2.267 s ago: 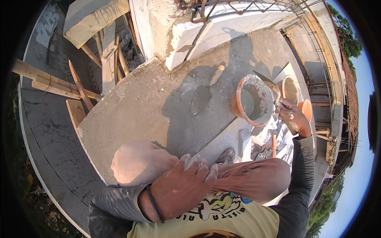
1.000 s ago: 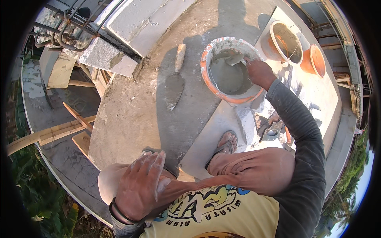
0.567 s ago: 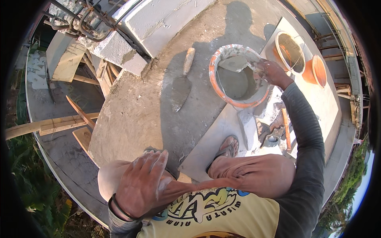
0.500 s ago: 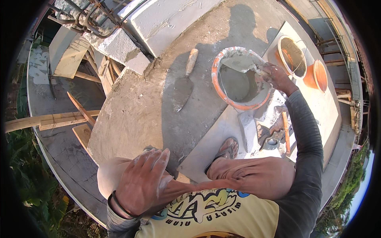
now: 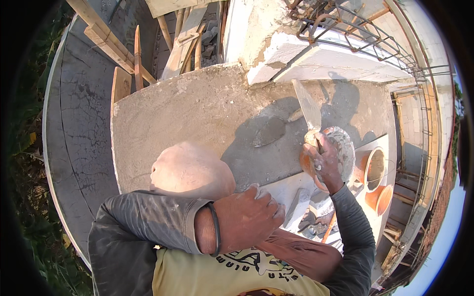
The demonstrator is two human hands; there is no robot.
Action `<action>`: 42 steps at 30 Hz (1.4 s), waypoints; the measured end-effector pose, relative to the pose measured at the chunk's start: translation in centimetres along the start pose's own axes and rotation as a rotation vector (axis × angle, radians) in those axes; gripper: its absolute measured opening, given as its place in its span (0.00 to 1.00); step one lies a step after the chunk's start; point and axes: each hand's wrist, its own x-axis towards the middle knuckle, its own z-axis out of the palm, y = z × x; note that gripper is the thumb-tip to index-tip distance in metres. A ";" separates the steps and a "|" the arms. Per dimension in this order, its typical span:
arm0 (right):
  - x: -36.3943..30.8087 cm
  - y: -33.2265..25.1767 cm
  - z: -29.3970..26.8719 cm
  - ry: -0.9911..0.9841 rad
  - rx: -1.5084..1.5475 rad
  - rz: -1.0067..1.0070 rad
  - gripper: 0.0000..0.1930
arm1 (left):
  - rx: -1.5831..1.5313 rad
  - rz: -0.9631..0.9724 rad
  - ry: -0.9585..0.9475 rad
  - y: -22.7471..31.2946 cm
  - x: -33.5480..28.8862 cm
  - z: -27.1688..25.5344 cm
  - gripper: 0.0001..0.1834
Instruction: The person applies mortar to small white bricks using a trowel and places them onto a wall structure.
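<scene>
My right hand [image 5: 323,160] grips the handle of a trowel [image 5: 308,106], its mortar-smeared blade pointing up and away from me. Behind that hand stands an orange bucket [image 5: 350,148] with a mortar-caked rim; hand and trowel hide most of its inside. My left hand [image 5: 247,217] lies across my lap near my knee, fingers curled inward and nothing visible in them. A second trowel [image 5: 270,132] rests on the grey concrete surface [image 5: 192,118], left of the raised one.
Two more orange buckets [image 5: 374,170] [image 5: 380,200] stand at right on a pale board. Near my leg lie a white block [image 5: 297,203] and an orange-handled tool [image 5: 329,227]. White blocks [image 5: 340,59] and a rebar cage [image 5: 345,34] border the far side; timbers [image 5: 138,59] stick up at left.
My right hand has brought the trowel out over the bucket's left side, blade now upward. My left hand has moved right across my lap and its fingers have curled. The view has turned leftward.
</scene>
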 end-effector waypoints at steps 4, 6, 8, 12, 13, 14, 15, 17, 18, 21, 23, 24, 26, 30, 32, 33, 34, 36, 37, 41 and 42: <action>3.9 -2.6 11.2 -0.047 0.462 0.199 0.23 | -0.082 0.045 0.254 0.2 -2.2 0.4 0.15; 5.5 -3.3 15.8 -0.076 0.570 0.265 0.24 | -0.142 0.067 0.174 -0.3 -3.1 0.0 0.17; 7.0 -2.2 20.0 -0.066 0.687 0.235 0.27 | -0.132 0.069 0.083 -0.8 -4.2 -0.8 0.21; 9.2 -0.4 24.7 0.016 0.823 0.294 0.23 | -0.090 0.063 0.108 -1.8 -6.4 -0.7 0.23; 9.8 0.7 25.2 0.030 0.869 0.312 0.21 | -0.098 0.067 0.091 -2.2 -6.7 -1.2 0.23; 10.4 0.8 25.7 0.037 0.916 0.330 0.19 | -0.122 0.051 0.063 -2.5 -7.1 -1.6 0.23; 11.0 1.0 25.8 0.039 0.956 0.353 0.19 | -0.146 0.038 0.035 -2.8 -7.3 -1.9 0.23; 12.0 1.1 25.6 0.041 1.035 0.401 0.18 | -0.176 0.049 0.036 -3.4 -7.9 -1.8 0.23; 12.2 -0.1 25.1 0.053 1.050 0.476 0.18 | -0.182 0.071 0.067 -3.7 -8.2 -1.5 0.23; 11.8 -1.2 23.5 0.031 1.128 0.506 0.18 | -0.115 0.080 0.150 -4.6 -9.0 -2.9 0.22; 11.2 -2.6 22.8 0.037 1.118 0.531 0.18 | -0.097 0.071 0.181 -4.6 -9.3 -3.0 0.22; 10.9 -3.4 22.6 0.039 1.109 0.543 0.18 | -0.114 0.069 0.184 -4.4 -9.0 -2.2 0.22; 10.8 -5.0 22.4 0.019 1.071 0.563 0.17 | -0.125 0.077 0.192 -4.2 -8.8 -1.3 0.22; 11.9 -6.0 23.1 -0.050 1.071 0.582 0.16 | -0.032 0.088 0.268 -3.6 -8.3 -0.1 0.21; 13.6 -4.6 23.5 -0.102 1.231 0.602 0.13 | 0.004 0.097 0.283 -3.3 -8.1 0.5 0.21; 14.2 -4.3 23.8 -0.089 1.275 0.566 0.13 | 0.000 0.106 0.264 -3.5 -8.1 0.5 0.20; 14.8 -4.0 24.1 -0.074 1.319 0.528 0.12 | 0.016 0.102 0.264 -3.4 -8.1 0.6 0.20; 15.6 -4.9 24.5 -0.020 1.333 0.554 0.11 | 0.062 0.067 0.283 -2.8 -8.0 1.2 0.20; 15.9 -5.4 24.4 0.029 1.303 0.611 0.11 | 0.064 0.061 0.276 -2.5 -7.9 1.5 0.20; 14.9 -6.9 22.3 -0.030 1.261 0.509 0.12 | -0.029 0.076 0.223 -3.4 -8.1 0.1 0.20; 14.3 -7.2 21.1 -0.044 1.281 0.587 0.13 | -0.066 0.078 0.233 -3.5 -8.2 -0.2 0.20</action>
